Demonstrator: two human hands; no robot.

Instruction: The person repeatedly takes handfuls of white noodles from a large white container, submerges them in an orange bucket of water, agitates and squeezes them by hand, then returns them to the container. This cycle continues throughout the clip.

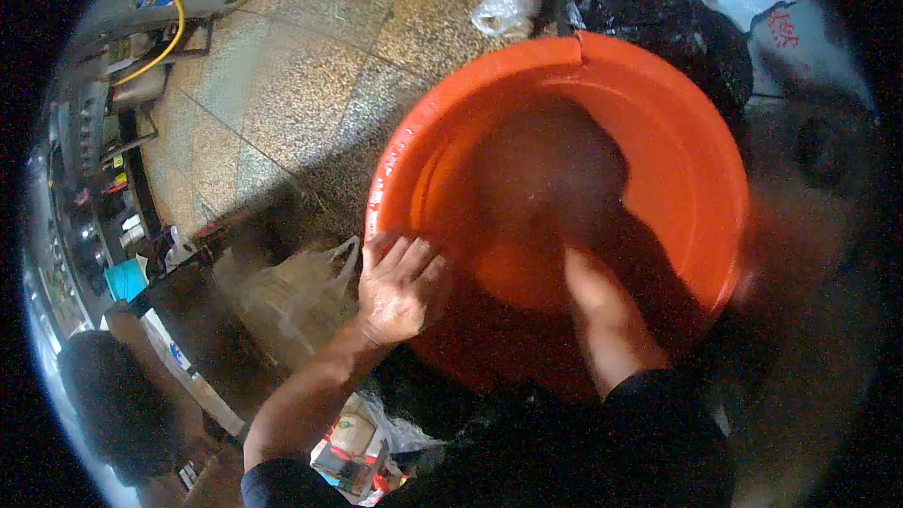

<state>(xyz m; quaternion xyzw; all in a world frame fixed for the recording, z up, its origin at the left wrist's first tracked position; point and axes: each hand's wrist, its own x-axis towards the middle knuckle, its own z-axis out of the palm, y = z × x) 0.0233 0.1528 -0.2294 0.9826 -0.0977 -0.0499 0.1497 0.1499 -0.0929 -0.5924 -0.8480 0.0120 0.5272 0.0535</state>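
A large round orange-red plastic tub (684,120) stands on the floor before me, its rim split at the far side. My left hand (398,289) grips the near-left rim, fingers bent over the edge. Down into the tub reaches my right forearm (607,303). The right hand at its end is lost in dark shadow and blur, so its fingers and anything in them cannot be made out. A broad dark shadow covers much of the tub's inside, and what lies at the bottom is unclear.
Beyond the tub sit a black plastic bag (635,0), white sacks (783,28) bearing red writing, and a clear plastic bundle (508,0). A translucent bag (296,289) lies left. Another person (120,402) is at lower left. A yellow hose (180,10) curves upper left over terrazzo-like floor (303,70).
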